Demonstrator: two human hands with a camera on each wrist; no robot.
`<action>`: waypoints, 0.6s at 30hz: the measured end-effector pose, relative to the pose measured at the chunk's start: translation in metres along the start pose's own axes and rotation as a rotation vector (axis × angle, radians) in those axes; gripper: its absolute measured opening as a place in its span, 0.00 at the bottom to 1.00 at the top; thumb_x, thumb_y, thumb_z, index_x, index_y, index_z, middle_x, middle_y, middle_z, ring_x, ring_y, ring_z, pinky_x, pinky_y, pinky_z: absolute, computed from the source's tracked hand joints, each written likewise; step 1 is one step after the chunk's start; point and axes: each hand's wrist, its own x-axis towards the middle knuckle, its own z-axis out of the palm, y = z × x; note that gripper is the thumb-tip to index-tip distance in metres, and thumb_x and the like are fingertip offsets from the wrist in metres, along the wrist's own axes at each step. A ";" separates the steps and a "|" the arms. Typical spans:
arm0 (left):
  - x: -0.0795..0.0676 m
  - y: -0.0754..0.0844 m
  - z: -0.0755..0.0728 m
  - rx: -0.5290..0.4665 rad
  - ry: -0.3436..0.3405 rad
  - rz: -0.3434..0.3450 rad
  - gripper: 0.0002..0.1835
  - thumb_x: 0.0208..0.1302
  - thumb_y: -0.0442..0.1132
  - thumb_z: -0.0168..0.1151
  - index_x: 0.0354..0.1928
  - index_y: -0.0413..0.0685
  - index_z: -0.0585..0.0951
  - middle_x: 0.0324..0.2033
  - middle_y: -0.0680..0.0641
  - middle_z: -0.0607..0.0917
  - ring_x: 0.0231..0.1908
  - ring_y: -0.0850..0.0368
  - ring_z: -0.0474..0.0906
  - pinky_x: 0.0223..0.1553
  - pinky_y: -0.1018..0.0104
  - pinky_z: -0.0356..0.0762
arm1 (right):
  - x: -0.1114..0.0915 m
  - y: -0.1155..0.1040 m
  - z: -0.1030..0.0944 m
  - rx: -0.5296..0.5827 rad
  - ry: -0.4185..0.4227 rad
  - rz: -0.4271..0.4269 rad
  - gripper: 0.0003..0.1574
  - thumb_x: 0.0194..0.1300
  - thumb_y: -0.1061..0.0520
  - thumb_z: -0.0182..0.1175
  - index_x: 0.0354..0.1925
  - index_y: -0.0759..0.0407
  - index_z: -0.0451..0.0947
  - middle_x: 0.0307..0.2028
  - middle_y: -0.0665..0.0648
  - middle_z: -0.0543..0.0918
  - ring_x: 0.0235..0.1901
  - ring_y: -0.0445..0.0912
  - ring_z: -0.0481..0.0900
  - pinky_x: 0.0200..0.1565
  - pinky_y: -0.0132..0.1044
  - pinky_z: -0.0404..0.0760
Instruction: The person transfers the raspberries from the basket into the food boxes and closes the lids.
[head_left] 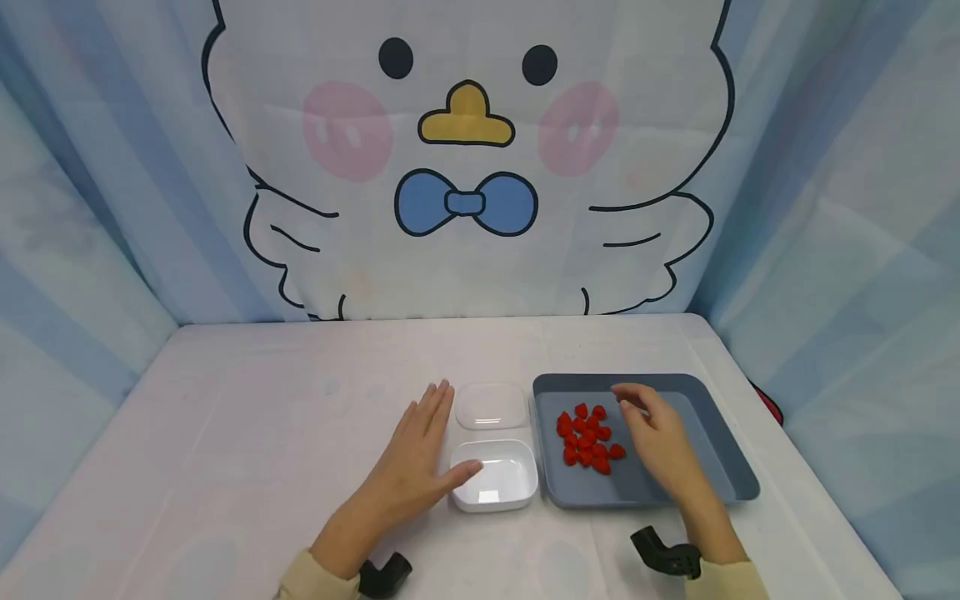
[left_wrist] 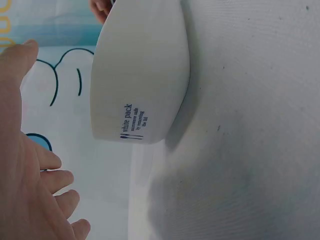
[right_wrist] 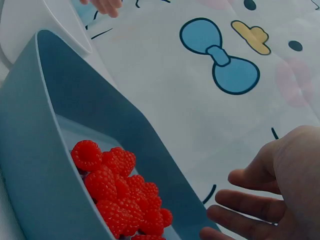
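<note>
My left hand point(head_left: 416, 454), fingers straight and thumb spread, hovers over the left side of a small white plastic container point(head_left: 497, 479). Its thumb overlaps the container's rim in the head view. Printed "white pack" lettering point(left_wrist: 134, 120) marks the container's side in the left wrist view. On the right, my right hand point(head_left: 660, 437) is above a blue-grey tray point(head_left: 708, 417), its fingers loosely bent with nothing between them. A cluster of red raspberries point(head_left: 585, 442) lies in the tray's left half, just left of those fingers. The right wrist view shows the raspberries point(right_wrist: 125, 195) heaped together.
Behind the container lies a clear lid point(head_left: 491, 407). The tray stands close to the container's right side. A white cloth covers the table point(head_left: 225, 433), and a curtain with a cartoon bird point(head_left: 465, 250) hangs along its back edge.
</note>
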 end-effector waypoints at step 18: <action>-0.010 -0.001 0.022 -0.107 -0.128 0.018 0.56 0.52 0.68 0.68 0.75 0.42 0.59 0.72 0.37 0.65 0.73 0.39 0.60 0.73 0.42 0.57 | 0.018 0.001 0.006 -0.008 0.067 0.059 0.14 0.74 0.65 0.50 0.53 0.67 0.78 0.48 0.67 0.84 0.45 0.58 0.85 0.41 0.14 0.75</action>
